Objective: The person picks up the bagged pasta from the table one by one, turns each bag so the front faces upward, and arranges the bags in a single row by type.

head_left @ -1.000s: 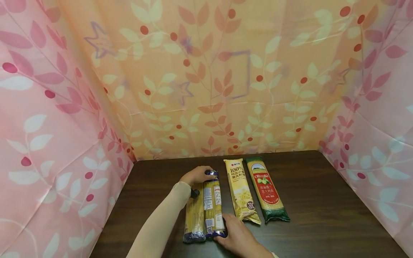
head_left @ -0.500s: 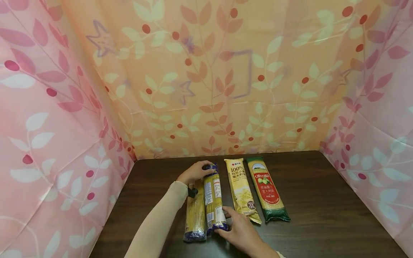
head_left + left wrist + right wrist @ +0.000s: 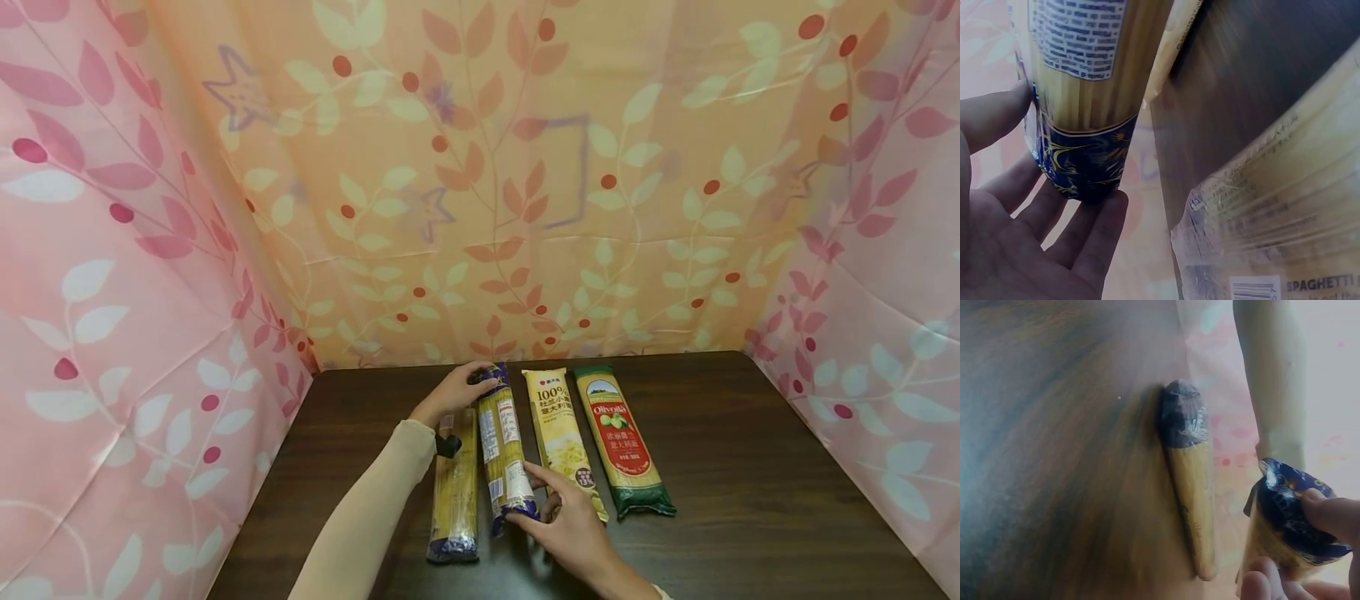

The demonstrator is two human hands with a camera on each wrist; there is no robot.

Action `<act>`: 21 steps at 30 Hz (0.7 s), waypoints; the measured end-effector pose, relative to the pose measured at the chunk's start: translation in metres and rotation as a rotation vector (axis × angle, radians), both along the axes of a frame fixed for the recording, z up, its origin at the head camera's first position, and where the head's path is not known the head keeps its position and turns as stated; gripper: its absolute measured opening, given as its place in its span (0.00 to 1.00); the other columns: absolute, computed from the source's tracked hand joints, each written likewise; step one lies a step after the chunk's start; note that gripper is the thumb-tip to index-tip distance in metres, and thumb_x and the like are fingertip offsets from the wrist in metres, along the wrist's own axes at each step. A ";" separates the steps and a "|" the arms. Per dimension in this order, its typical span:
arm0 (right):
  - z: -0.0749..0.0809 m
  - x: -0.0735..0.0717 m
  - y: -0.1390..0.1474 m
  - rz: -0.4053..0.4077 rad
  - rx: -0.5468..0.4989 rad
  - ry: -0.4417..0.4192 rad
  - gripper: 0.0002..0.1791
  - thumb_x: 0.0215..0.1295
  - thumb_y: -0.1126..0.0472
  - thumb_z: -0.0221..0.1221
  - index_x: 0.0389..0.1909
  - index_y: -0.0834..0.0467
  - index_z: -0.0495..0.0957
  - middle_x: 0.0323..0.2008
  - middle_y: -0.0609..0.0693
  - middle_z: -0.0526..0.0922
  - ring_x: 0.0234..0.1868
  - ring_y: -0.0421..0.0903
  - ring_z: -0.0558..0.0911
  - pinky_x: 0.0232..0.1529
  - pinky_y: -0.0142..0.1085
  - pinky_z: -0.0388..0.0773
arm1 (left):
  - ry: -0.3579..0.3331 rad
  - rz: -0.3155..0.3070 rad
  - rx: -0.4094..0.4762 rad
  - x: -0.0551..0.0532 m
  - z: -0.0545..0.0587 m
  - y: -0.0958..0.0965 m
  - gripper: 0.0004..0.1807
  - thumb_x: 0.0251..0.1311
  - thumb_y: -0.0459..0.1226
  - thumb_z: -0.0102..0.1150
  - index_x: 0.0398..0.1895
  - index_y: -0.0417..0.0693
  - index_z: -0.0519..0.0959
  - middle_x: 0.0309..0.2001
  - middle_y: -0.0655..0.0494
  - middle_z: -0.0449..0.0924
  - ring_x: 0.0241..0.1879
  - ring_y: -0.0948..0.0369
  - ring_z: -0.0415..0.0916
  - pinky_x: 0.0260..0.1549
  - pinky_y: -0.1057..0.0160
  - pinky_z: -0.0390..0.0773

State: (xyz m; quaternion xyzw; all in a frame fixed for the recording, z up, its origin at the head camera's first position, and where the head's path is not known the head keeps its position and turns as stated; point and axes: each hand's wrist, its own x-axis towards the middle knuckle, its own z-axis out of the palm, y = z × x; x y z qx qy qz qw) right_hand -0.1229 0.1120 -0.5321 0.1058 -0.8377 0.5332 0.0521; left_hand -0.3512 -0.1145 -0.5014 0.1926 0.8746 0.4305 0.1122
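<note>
A pack of spaghetti (image 3: 504,442) with dark blue ends and white labels is held between both hands, raised off the table in the wrist views. At its far end, my left hand (image 3: 452,393) grips the blue wrapper, thumb on one side and fingers on the other (image 3: 1054,231). My right hand (image 3: 573,525) pinches the near end, its thumb on the blue wrapper (image 3: 1285,500). To the left, under my left wrist, lies a second spaghetti pack (image 3: 455,500) in clear film with a blue near end.
Right of the held pack lies a yellow pasta pack (image 3: 557,425), its near end partly behind my right hand. Further right is a green-and-red pasta pack (image 3: 621,446). All lie on a dark wooden table (image 3: 735,467) enclosed by floral curtains (image 3: 660,275).
Both hands have lifted the blue-ended spaghetti pack and moved it away from me and slightly right, opening a gap to the second pack. The other packs stay put.
</note>
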 end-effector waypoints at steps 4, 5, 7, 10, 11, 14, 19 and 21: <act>-0.002 0.000 -0.001 -0.056 -0.061 -0.011 0.46 0.52 0.55 0.84 0.74 0.51 0.77 0.49 0.50 0.83 0.28 0.36 0.81 0.28 0.32 0.82 | 0.016 -0.001 0.021 -0.001 -0.001 0.002 0.34 0.78 0.57 0.60 0.80 0.54 0.71 0.80 0.46 0.67 0.77 0.41 0.65 0.71 0.35 0.69; -0.002 0.000 -0.001 -0.066 -0.072 -0.014 0.46 0.52 0.55 0.84 0.74 0.52 0.77 0.48 0.51 0.83 0.28 0.36 0.81 0.28 0.32 0.82 | 0.015 0.001 0.030 -0.001 -0.001 0.002 0.34 0.78 0.57 0.60 0.80 0.54 0.71 0.80 0.46 0.67 0.78 0.41 0.65 0.71 0.35 0.69; -0.003 0.000 -0.002 -0.083 -0.073 -0.018 0.46 0.53 0.54 0.84 0.74 0.52 0.78 0.47 0.50 0.83 0.29 0.37 0.82 0.28 0.32 0.82 | 0.013 0.009 0.048 0.000 -0.001 0.003 0.34 0.78 0.57 0.60 0.80 0.54 0.71 0.80 0.46 0.67 0.78 0.41 0.64 0.71 0.35 0.70; -0.004 -0.001 -0.001 -0.103 -0.079 -0.015 0.44 0.53 0.54 0.84 0.72 0.55 0.79 0.45 0.48 0.84 0.29 0.36 0.82 0.29 0.32 0.82 | -0.007 0.024 0.095 0.000 0.000 0.002 0.35 0.78 0.57 0.60 0.80 0.53 0.70 0.78 0.45 0.68 0.75 0.42 0.68 0.68 0.36 0.73; -0.004 -0.001 0.000 -0.112 -0.074 -0.014 0.42 0.53 0.54 0.83 0.70 0.57 0.80 0.42 0.47 0.85 0.28 0.36 0.82 0.28 0.32 0.81 | -0.013 0.031 0.114 0.001 0.001 0.002 0.34 0.78 0.56 0.60 0.80 0.53 0.70 0.77 0.44 0.69 0.74 0.42 0.69 0.67 0.36 0.75; -0.006 -0.002 0.002 -0.129 -0.086 -0.018 0.39 0.55 0.54 0.82 0.67 0.61 0.82 0.34 0.48 0.88 0.23 0.36 0.82 0.26 0.32 0.80 | -0.037 0.044 0.175 0.002 0.003 0.002 0.33 0.78 0.54 0.61 0.80 0.52 0.70 0.74 0.41 0.72 0.68 0.42 0.75 0.61 0.37 0.80; -0.005 -0.005 0.005 -0.053 -0.269 -0.086 0.36 0.66 0.59 0.76 0.71 0.67 0.75 0.40 0.61 0.91 0.21 0.48 0.88 0.25 0.41 0.88 | -0.059 0.070 0.213 0.002 0.006 0.001 0.32 0.79 0.52 0.61 0.80 0.53 0.69 0.69 0.41 0.75 0.62 0.46 0.78 0.55 0.41 0.83; -0.005 -0.006 0.007 0.008 -0.377 -0.137 0.37 0.70 0.62 0.72 0.75 0.67 0.68 0.43 0.66 0.90 0.24 0.54 0.90 0.28 0.46 0.89 | -0.065 0.076 0.221 0.002 0.006 0.001 0.32 0.79 0.51 0.62 0.80 0.53 0.69 0.68 0.41 0.75 0.61 0.47 0.78 0.55 0.41 0.83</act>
